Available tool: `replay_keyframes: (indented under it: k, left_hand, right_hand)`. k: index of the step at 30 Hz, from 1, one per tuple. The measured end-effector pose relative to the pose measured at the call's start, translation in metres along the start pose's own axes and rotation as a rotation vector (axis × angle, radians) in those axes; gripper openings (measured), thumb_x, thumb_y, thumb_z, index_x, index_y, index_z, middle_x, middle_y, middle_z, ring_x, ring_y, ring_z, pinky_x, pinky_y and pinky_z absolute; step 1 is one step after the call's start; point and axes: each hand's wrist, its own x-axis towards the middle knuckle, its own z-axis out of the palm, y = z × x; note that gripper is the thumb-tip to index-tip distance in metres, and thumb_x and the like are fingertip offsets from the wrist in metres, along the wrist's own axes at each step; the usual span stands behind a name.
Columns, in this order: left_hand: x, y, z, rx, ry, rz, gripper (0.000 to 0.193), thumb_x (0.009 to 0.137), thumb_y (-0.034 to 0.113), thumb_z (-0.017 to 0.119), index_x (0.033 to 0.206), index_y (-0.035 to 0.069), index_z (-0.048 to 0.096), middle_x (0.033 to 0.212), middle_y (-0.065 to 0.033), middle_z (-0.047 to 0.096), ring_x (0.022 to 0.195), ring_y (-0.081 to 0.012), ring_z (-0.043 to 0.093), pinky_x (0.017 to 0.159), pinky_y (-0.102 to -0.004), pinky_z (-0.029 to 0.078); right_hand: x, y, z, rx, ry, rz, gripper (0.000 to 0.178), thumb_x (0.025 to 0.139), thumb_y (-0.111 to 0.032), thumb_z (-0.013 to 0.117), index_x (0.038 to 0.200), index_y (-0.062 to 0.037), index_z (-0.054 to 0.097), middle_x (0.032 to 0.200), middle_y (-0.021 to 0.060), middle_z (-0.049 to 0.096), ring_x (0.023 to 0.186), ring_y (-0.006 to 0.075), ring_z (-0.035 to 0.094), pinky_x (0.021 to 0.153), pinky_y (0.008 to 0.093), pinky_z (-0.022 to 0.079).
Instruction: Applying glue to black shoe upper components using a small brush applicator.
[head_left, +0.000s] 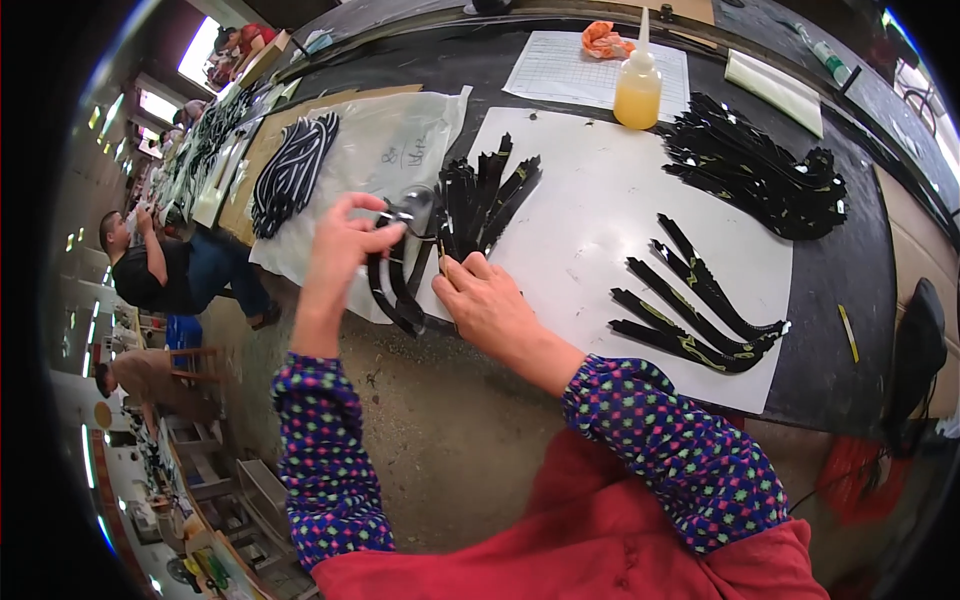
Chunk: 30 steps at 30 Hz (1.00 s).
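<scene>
My left hand (pixel 345 245) is closed over the table's near edge, its fingertips at a shiny, clear round thing (pixel 415 207) whose kind I cannot make out. From those fingers a smooth black curved strip (pixel 400 295) hangs down past the edge. To the right, my right hand (pixel 490 305) is closed in a pinch at the near end of a bundle of black toothed strips (pixel 485 195). What lies between its fingertips is mostly hidden. Several similar strips with yellow-green marks (pixel 700 310) lie fanned out on the white sheet (pixel 590 220) to the right.
A big pile of black strips (pixel 755 170) lies at the far right, near a squeeze bottle of yellow liquid (pixel 638 95). Black-and-white strips (pixel 293 175) rest on plastic wrap (pixel 400 130) at the left. An orange crumpled cloth (pixel 606 40) lies behind. People sit farther left.
</scene>
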Motion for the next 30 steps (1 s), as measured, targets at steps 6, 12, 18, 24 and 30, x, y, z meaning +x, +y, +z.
replay_keyframes:
  k: [6, 12, 18, 24, 30]
  left_hand:
    - [-0.036, 0.066, -0.027, -0.399, 0.053, 0.212, 0.049, 0.092, 0.003, 0.072, 0.136, 0.002, 0.052, 0.094, -0.0016, 0.067, 0.078, -0.0058, 0.063, 0.066, -0.0186, 0.050]
    - [-0.100, 0.045, 0.066, -0.725, -0.006, 0.118, 0.037, 0.094, 0.007, 0.070, 0.129, 0.003, 0.058, 0.095, -0.0005, 0.067, 0.080, -0.0061, 0.062, 0.068, -0.0187, 0.050]
    - [-0.178, -0.004, 0.230, -1.143, 0.056, -0.347, 0.015, 0.095, 0.005, 0.069, 0.107, 0.006, 0.060, 0.101, -0.0047, 0.068, 0.086, -0.0135, 0.067, 0.074, -0.0303, 0.058]
    - [-0.205, -0.005, 0.269, -1.267, -0.025, -0.381, 0.018, 0.102, 0.011, 0.061, 0.116, 0.003, 0.054, 0.107, -0.0101, 0.068, 0.098, -0.0212, 0.070, 0.087, -0.0358, 0.060]
    - [-0.218, -0.003, 0.270, -1.259, -0.052, -0.434, 0.023, 0.106, 0.019, 0.055, 0.121, 0.002, 0.051, 0.121, -0.0149, 0.064, 0.109, -0.0277, 0.068, 0.094, -0.0422, 0.058]
  right_hand:
    - [-0.001, 0.003, -0.001, 0.067, 0.079, -0.004, 0.020, 0.082, -0.007, 0.062, 0.102, -0.0054, 0.062, 0.115, 0.0097, 0.064, 0.100, 0.0251, 0.056, 0.078, 0.0371, 0.050]
    - [-0.029, 0.037, -0.087, 1.429, 0.144, 0.665, 0.027, 0.105, -0.026, 0.056, 0.118, -0.0031, 0.063, 0.110, 0.0072, 0.070, 0.093, 0.0130, 0.065, 0.079, 0.0276, 0.054]
    - [-0.139, 0.031, -0.192, 0.817, -0.246, 0.686, 0.026, 0.094, -0.022, 0.073, 0.107, -0.0004, 0.067, 0.088, 0.0094, 0.071, 0.076, 0.0138, 0.065, 0.068, 0.0301, 0.053]
    - [-0.173, 0.045, -0.213, 0.528, -0.115, 0.615, 0.017, 0.090, -0.003, 0.071, 0.106, 0.0009, 0.066, 0.089, 0.0158, 0.070, 0.076, 0.0267, 0.068, 0.069, 0.0342, 0.054]
    - [-0.178, 0.043, -0.214, 0.376, -0.111, 0.485, 0.013, 0.090, -0.002, 0.068, 0.103, 0.0002, 0.064, 0.086, 0.0162, 0.066, 0.079, 0.0348, 0.066, 0.070, 0.0379, 0.053]
